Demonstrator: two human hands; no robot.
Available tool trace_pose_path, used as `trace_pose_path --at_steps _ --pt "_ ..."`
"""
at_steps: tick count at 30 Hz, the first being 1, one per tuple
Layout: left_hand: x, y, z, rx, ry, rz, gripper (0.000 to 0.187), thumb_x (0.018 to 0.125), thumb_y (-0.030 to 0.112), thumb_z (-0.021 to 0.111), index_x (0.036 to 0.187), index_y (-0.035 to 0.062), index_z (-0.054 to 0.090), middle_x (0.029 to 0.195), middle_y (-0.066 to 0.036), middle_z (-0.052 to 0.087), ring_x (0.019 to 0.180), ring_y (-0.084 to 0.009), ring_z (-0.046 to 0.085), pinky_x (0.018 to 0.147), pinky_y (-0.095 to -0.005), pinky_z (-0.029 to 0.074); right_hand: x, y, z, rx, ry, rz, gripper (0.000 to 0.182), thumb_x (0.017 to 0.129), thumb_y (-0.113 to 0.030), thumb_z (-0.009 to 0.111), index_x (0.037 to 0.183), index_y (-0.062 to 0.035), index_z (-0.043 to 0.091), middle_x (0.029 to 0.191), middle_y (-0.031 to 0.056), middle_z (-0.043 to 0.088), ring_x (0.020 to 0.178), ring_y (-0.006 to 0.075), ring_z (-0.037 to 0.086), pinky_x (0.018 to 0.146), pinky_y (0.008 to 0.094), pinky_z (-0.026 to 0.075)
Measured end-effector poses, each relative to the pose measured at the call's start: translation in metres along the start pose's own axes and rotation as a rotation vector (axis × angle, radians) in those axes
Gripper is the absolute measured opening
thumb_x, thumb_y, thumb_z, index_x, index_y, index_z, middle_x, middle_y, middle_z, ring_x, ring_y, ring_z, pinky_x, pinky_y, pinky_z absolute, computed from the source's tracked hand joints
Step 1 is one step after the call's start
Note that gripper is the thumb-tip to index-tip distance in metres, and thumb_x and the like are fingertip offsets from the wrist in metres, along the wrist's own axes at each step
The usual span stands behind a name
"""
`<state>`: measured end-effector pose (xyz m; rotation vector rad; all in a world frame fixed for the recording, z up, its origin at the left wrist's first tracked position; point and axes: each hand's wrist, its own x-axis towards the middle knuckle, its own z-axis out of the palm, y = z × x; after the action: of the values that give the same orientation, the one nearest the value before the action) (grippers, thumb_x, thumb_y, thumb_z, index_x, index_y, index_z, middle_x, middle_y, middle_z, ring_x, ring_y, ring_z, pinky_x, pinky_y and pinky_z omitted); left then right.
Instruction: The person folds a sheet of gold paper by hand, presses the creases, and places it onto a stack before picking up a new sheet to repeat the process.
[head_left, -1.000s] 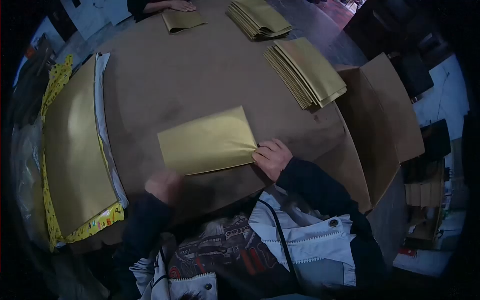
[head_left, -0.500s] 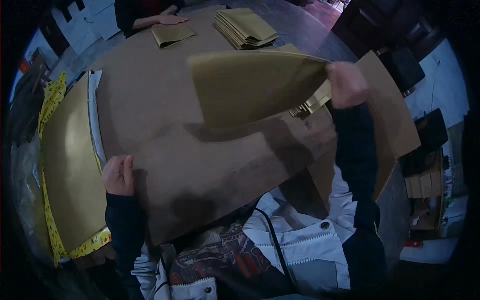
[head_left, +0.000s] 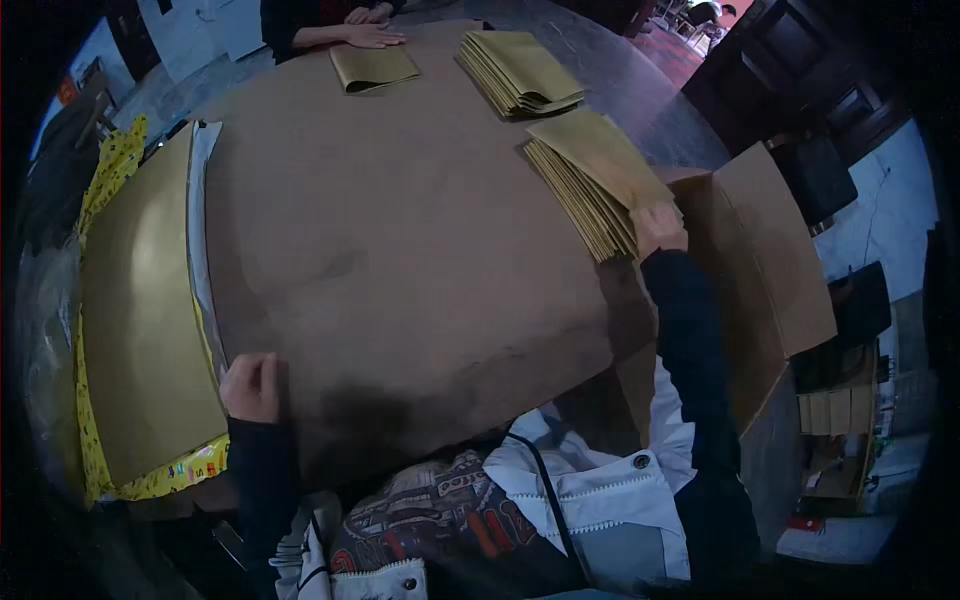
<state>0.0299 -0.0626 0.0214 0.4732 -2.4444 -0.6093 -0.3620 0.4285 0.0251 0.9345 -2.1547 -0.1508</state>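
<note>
My right hand (head_left: 660, 230) is closed on the near corner of a folded gold-brown paper sheet (head_left: 600, 155). This sheet lies slightly askew on top of a pile of similar folded sheets (head_left: 575, 205) at the right of the brown board. My left hand (head_left: 252, 388) is a loose fist with nothing showing in it, at the board's left side. Right beside it is a flat stack of large gold-brown sheets (head_left: 145, 300) on yellow printed wrapping (head_left: 170, 475).
Another folded pile (head_left: 520, 70) stands farther back on the brown board (head_left: 400, 220). Across the table, a person's hand (head_left: 375, 37) rests near a single folded sheet (head_left: 375, 68). An open cardboard box (head_left: 770, 250) stands at the right edge.
My right hand has lowered the folded sheet from the air onto the right-hand pile. My left hand stays a fist beside the flat stack. The view has shifted slightly.
</note>
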Motion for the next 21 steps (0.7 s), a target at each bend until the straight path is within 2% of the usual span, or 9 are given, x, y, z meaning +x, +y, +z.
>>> trace_pose_path --at_steps 3,4,7,9,11,12,15,16,21 --pt "-0.003 -0.001 -0.02 0.042 0.025 -0.058 0.013 0.086 0.012 0.063 0.08 0.0 0.062 0.069 -0.014 0.058 0.062 -0.0254 0.059 0.058 -0.0335 0.045 -0.019 -0.017 0.011 0.063 -0.075 0.122 0.008 0.077 -0.015 0.067 0.08 -0.0087 0.064 0.085 0.0097 0.06 0.09 0.0285 0.058 0.071 0.0402 0.052" --pt "-0.005 0.004 -0.027 -0.054 0.004 -0.213 0.016 0.088 0.013 0.062 0.08 0.0001 0.062 0.066 -0.012 0.057 0.059 -0.0222 0.058 0.056 -0.0326 0.045 -0.02 -0.017 0.012 0.067 -0.077 0.12 0.008 0.077 -0.015 0.067 0.08 -0.0087 0.064 0.085 0.0097 0.06 0.09 0.0285 0.058 0.071 0.0402 0.052" --pt "-0.014 -0.027 -0.031 0.054 0.122 -0.104 0.018 0.09 0.015 0.06 0.08 0.0003 0.062 0.063 -0.01 0.056 0.056 -0.0186 0.056 0.054 -0.0305 0.044 -0.01 -0.02 0.0 0.004 -0.111 0.188 0.013 0.08 -0.019 0.066 0.077 -0.0076 0.062 0.082 0.0096 0.058 0.088 0.0287 0.057 0.071 0.0392 0.052" --pt "-0.011 -0.012 -0.034 0.024 0.167 -0.07 0.018 0.09 0.015 0.06 0.08 0.0003 0.062 0.064 -0.009 0.056 0.056 -0.0177 0.055 0.053 -0.03 0.043 -0.011 -0.017 0.007 -0.02 -0.124 0.185 0.011 0.081 -0.019 0.065 0.077 -0.0089 0.062 0.085 0.009 0.058 0.087 0.0289 0.058 0.071 0.0394 0.052" --pt "-0.011 -0.005 -0.037 -0.015 -0.017 -0.289 0.018 0.09 0.016 0.06 0.081 0.0 0.062 0.068 -0.011 0.059 0.059 -0.0189 0.057 0.056 -0.0304 0.045 -0.011 -0.017 0.01 -0.04 -0.137 0.181 0.01 0.081 -0.019 0.064 0.078 -0.0102 0.062 0.088 0.0083 0.059 0.087 0.0291 0.058 0.071 0.0396 0.052" --pt "-0.016 -0.025 -0.032 0.054 -0.045 -0.187 0.019 0.09 0.017 0.06 0.082 0.0004 0.062 0.072 -0.012 0.061 0.064 -0.0217 0.06 0.06 -0.0315 0.046 -0.009 -0.021 0.009 -0.047 -0.208 0.209 0.008 0.081 -0.019 0.063 0.079 -0.011 0.062 0.088 0.0085 0.059 0.086 0.0292 0.058 0.071 0.0401 0.052" --pt "-0.016 -0.026 -0.018 -0.179 -0.023 -0.261 0.017 0.089 0.017 0.06 0.083 0.0011 0.062 0.074 -0.013 0.061 0.067 -0.0242 0.061 0.063 -0.0322 0.047 -0.006 -0.016 0.019 -0.081 -0.303 0.172 0.004 0.08 -0.015 0.06 0.077 -0.0115 0.061 0.084 0.0101 0.057 0.082 0.0298 0.058 0.07 0.0416 0.051" --pt "-0.017 -0.017 -0.02 -0.028 0.007 -0.165 0.017 0.088 0.017 0.061 0.083 0.0016 0.063 0.073 -0.014 0.061 0.067 -0.0262 0.061 0.064 -0.034 0.047 -0.007 -0.014 0.023 -0.061 -0.266 0.159 0.004 0.078 -0.013 0.06 0.076 -0.0107 0.059 0.081 0.0108 0.056 0.081 0.03 0.058 0.069 0.0416 0.051" --pt "-0.027 -0.024 -0.021 0.013 -0.026 -0.142 0.022 0.092 0.022 0.058 0.089 0.0007 0.062 0.074 -0.011 0.062 0.068 -0.0191 0.059 0.063 -0.0316 0.048 0.005 -0.02 -0.003 -0.06 -0.192 0.155 0.008 0.076 -0.009 0.06 0.071 -0.0078 0.055 0.075 0.0126 0.054 0.079 0.0312 0.057 0.069 0.0415 0.05"
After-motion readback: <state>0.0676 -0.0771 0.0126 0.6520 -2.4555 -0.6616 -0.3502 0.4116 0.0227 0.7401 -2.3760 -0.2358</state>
